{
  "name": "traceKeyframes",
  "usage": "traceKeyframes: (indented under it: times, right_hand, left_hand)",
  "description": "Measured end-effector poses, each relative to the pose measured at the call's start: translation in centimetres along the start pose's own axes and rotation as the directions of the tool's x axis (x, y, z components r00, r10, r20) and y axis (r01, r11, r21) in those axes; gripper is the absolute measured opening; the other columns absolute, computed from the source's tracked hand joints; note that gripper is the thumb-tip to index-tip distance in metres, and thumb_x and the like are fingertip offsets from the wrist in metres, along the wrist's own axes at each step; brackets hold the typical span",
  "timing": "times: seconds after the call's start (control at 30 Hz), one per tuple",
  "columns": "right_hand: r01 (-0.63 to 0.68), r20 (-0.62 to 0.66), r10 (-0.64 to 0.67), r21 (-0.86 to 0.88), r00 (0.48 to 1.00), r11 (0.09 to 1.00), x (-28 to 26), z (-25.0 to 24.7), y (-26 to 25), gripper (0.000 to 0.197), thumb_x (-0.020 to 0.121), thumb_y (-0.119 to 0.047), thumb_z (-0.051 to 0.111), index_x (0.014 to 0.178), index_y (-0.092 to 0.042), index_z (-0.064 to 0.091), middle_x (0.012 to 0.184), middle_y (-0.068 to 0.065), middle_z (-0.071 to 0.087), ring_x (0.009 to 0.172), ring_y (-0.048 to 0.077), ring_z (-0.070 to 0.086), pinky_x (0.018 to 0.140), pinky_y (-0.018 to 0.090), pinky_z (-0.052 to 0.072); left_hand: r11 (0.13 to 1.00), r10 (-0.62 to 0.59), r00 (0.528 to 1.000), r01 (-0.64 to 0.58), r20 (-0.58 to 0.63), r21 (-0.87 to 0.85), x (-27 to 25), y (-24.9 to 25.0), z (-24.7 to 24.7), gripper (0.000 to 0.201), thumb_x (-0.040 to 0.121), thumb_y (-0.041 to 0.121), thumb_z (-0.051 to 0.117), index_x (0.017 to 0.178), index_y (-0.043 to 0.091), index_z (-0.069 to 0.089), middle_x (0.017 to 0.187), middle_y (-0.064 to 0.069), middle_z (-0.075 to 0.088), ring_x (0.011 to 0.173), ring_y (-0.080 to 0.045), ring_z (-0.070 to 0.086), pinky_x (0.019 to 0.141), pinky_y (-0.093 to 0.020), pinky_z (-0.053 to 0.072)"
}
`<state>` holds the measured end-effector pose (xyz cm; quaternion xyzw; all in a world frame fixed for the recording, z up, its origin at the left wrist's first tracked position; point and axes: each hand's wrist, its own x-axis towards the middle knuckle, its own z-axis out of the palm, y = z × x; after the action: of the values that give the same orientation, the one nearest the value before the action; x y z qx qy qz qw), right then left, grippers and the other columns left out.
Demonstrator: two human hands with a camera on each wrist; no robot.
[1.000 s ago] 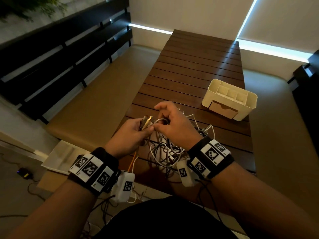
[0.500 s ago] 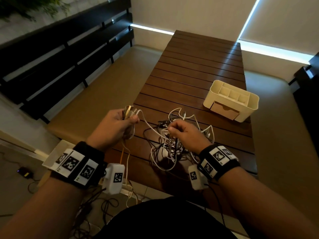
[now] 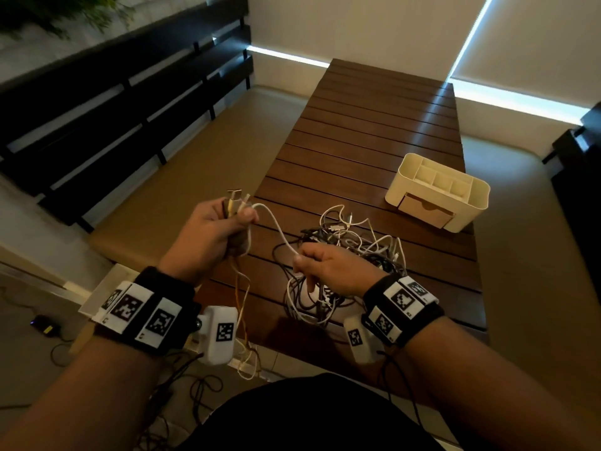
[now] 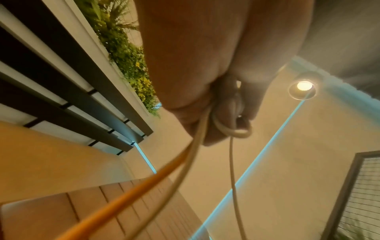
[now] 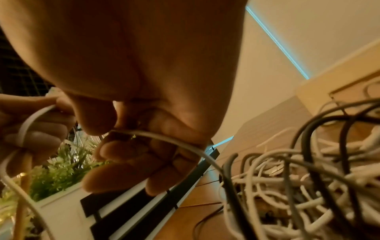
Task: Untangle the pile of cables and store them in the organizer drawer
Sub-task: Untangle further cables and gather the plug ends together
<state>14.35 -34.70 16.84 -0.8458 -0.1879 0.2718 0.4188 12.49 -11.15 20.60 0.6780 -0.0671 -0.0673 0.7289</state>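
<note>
I am working on the untangling step: nothing is stored yet, as far as I can see. My left hand (image 3: 214,232), left of centre in the head view, is clenching a bundle of cable ends (image 3: 236,203), their plugs sticking up above my fist and an orange cable (image 4: 123,201) and pale ones trailing down from it. My right hand (image 3: 328,265), at centre, is pinching a white cable (image 3: 276,229) that is running in a sagging arc from my left fist to my right fingers (image 5: 131,164). Just beyond and under that hand, the pile (image 3: 351,252) of white and dark cables is lying on the table (image 3: 374,131), apparently knotted. The organizer (image 3: 437,190) is sitting at centre right, well apart from the pile, its drawer (image 3: 424,209) looking shut.

Next, I judge, I am needing to draw the white cable clear of the pile, feeding it through my right grip while my left is keeping the ends. A snag could drag the whole pile along. The drawer will need opening before anything goes in.
</note>
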Motion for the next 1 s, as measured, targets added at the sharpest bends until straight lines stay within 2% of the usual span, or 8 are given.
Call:
traceKeyframes:
  times: [0.17,0.27,0.43,0.57,0.63,0.73,0.9,1.0]
  right_hand:
    - [0.015,-0.4,-0.017,-0.008,0.916,1.0,0.3,-1.2,0.7,0.018,0.103,-0.03,0.052,0.098,-0.022,0.067,0.074,-0.005,0.06,0.063,0.012,0.052,0.057,0.023,0.043]
    - [0.137,-0.585,-0.067,0.076,0.808,0.988,0.4,-2.0,0.6,0.012,0.098,-0.024,0.061,0.096,-0.022,0.073,0.079,-0.003,0.068,0.069,0.013,0.06,0.061,0.018,0.047]
    - [0.113,-0.458,-0.094,0.014,0.884,0.994,0.7,-1.7,-0.3,0.014,0.098,-0.025,0.06,0.097,-0.027,0.074,0.085,-0.005,0.071,0.075,0.007,0.063,0.066,0.02,0.048]
    - [0.108,-0.326,-0.179,-0.226,0.928,0.968,1.3,-1.2,-0.7,0.018,0.098,-0.027,0.06,0.102,-0.019,0.076,0.08,-0.021,0.061,0.073,-0.007,0.056,0.066,0.012,0.041]
    - [0.134,-0.296,-0.223,-0.293,0.929,0.947,1.4,-0.9,-1.1,0.014,0.097,-0.027,0.062,0.092,-0.02,0.074,0.075,-0.021,0.056,0.069,-0.006,0.054,0.063,0.01,0.037]
    - [0.167,-0.298,-0.27,-0.331,0.916,0.929,1.3,-0.7,-1.4,0.016,0.097,-0.027,0.062,0.082,-0.026,0.067,0.07,-0.018,0.053,0.065,-0.005,0.052,0.059,0.01,0.037]
    - [0.186,-0.369,-0.282,-0.275,0.886,0.943,0.8,-1.1,-1.2,0.013,0.096,-0.028,0.065,0.096,-0.018,0.075,0.078,-0.015,0.063,0.071,-0.002,0.058,0.062,0.009,0.043]
    - [0.218,-0.414,-0.271,-0.171,0.869,0.961,0.6,-1.3,-0.9,0.013,0.097,-0.029,0.064,0.092,-0.021,0.073,0.07,-0.004,0.064,0.057,0.006,0.053,0.053,0.019,0.041]
  left_hand:
    - [0.888,-0.116,0.949,0.232,-0.294,0.398,0.2,-3.6,-2.3,0.019,0.098,0.023,0.06,0.085,0.012,0.068,0.05,0.013,0.044,0.047,-0.008,0.036,0.054,-0.029,0.033]
    - [0.896,-0.172,0.932,0.283,-0.32,0.343,-0.1,-4.3,-2.6,0.019,0.099,0.024,0.059,0.092,0.012,0.072,0.055,0.014,0.05,0.057,-0.014,0.04,0.061,-0.032,0.036]
    - [0.921,-0.136,0.962,0.211,-0.238,0.326,0.4,-3.0,-1.3,0.022,0.099,0.029,0.06,0.087,0.019,0.075,0.057,0.002,0.04,0.058,-0.024,0.031,0.055,-0.035,0.028]
    - [0.93,-0.115,0.984,0.156,-0.14,0.333,1.0,-1.8,1.1,0.027,0.097,0.033,0.06,0.094,0.009,0.072,0.05,0.012,0.035,0.046,-0.013,0.029,0.05,-0.027,0.025]
    - [0.919,-0.11,0.991,0.132,-0.081,0.372,1.2,-1.7,2.3,0.034,0.097,0.034,0.061,0.088,0.002,0.068,0.048,0.012,0.035,0.044,-0.007,0.029,0.047,-0.025,0.027]
    - [0.889,-0.112,0.994,0.106,-0.013,0.446,1.5,-1.7,3.2,0.034,0.096,0.028,0.065,0.067,0.014,0.055,0.047,0.014,0.038,0.043,-0.002,0.033,0.046,-0.018,0.03]
    - [0.775,-0.144,0.988,0.083,0.048,0.626,1.7,-1.7,3.1,0.029,0.094,0.026,0.066,0.076,0.004,0.064,0.057,0.006,0.049,0.051,-0.006,0.04,0.057,-0.029,0.036]
    - [0.839,0.023,1.0,-0.016,-0.006,0.544,1.2,-1.3,3.3,0.022,0.095,0.022,0.065,0.083,0.004,0.067,0.066,-0.007,0.053,0.057,-0.009,0.044,0.057,-0.023,0.038]
